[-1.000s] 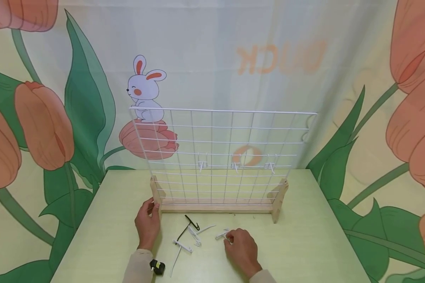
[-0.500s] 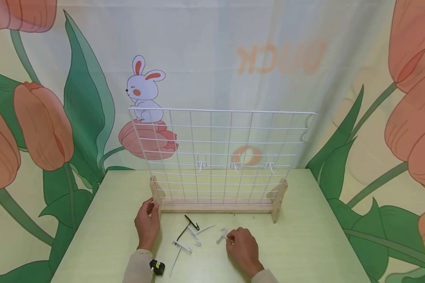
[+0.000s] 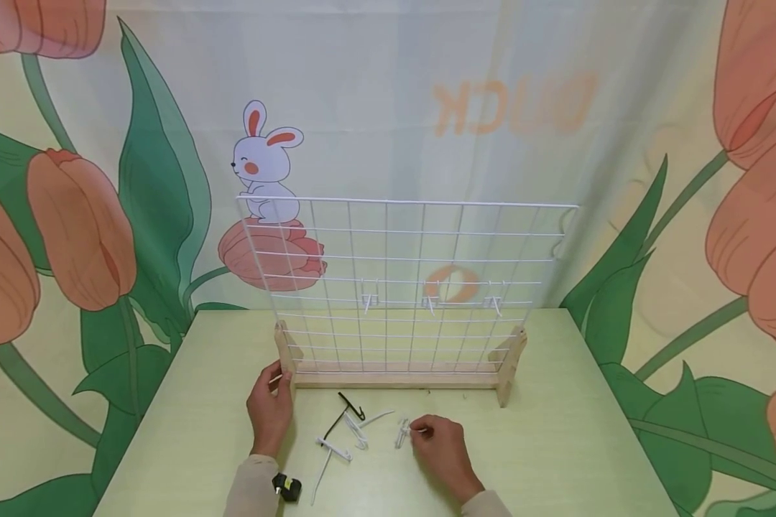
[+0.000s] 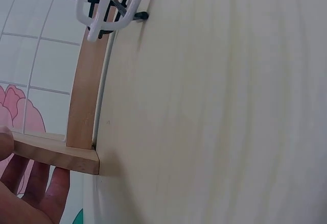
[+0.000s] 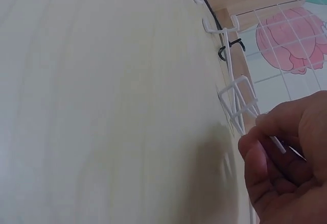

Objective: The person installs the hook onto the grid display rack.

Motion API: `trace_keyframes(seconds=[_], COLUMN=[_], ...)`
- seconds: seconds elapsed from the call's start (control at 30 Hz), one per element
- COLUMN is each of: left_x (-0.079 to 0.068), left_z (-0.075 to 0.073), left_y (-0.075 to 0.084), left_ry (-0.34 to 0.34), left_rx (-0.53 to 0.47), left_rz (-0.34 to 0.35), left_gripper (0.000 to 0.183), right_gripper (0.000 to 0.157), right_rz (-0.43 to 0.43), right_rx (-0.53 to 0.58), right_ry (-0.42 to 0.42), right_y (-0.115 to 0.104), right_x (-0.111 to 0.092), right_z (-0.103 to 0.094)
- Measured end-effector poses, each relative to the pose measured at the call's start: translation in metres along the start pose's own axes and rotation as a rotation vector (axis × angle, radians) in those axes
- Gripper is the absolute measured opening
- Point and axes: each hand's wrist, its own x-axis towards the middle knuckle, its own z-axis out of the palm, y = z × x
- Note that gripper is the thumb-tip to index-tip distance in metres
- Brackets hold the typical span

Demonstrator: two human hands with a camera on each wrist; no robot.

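Observation:
My left hand (image 3: pixel 270 413) grips the left wooden end piece (image 3: pixel 287 348) of a stand, thumb on one side and fingers on the other in the left wrist view. The stand holds up a white wire grid panel (image 3: pixel 388 201). Between thumb and fingertips, my right hand (image 3: pixel 442 452) pinches a white wire hook (image 3: pixel 402 434) in front of the stand. In the right wrist view its squared wire end (image 5: pixel 236 100) sticks out past the fingertips, while part of its stem is hidden in the hand. Three white hooks hang on the grid, one being the middle hook (image 3: pixel 430 303).
Between the hands lie loose hooks: a black hook (image 3: pixel 335 424), a white hook (image 3: pixel 333 450) and another white hook (image 3: pixel 356 431) overlapping the black one. The stand's wooden base bar (image 3: pixel 394 380) runs behind them. A printed curtain (image 3: pixel 388 86) hangs behind the table (image 3: pixel 575 431).
The white hook has turned in my right fingers, from lying nearly sideways to pointing more up and down. My right hand has shifted slightly; the left hand stays on the wooden end piece.

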Motion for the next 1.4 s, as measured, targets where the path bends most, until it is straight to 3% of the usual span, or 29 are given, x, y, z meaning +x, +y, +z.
trace_keyframes(seconds=[0.27, 0.63, 0.93, 1.4], left_x=[0.002, 0.005, 0.004, 0.003], left_z=[-0.001, -0.001, -0.001, -0.001], left_y=[0.001, 0.004, 0.004, 0.002], left_ry=[-0.013, -0.037, -0.030, -0.046], left_rx=[-0.017, -0.050, -0.048, -0.049], left_rz=[-0.004, -0.022, -0.022, -0.032], left_gripper=[0.032, 0.033, 0.036, 0.035], right_gripper=[0.015, 0.014, 0.015, 0.016], right_rz=[0.066, 0.038, -0.032, -0.170], right_rx=[0.135, 0.253, 0.279, 0.385], right_ry=[0.070, 0.083, 0.085, 0.153], right_y=[-0.003, -0.013, -0.023, -0.070], right_x=[0.003, 0.006, 0.009, 0.018], right_z=[0.001, -0.003, -0.006, -0.022])
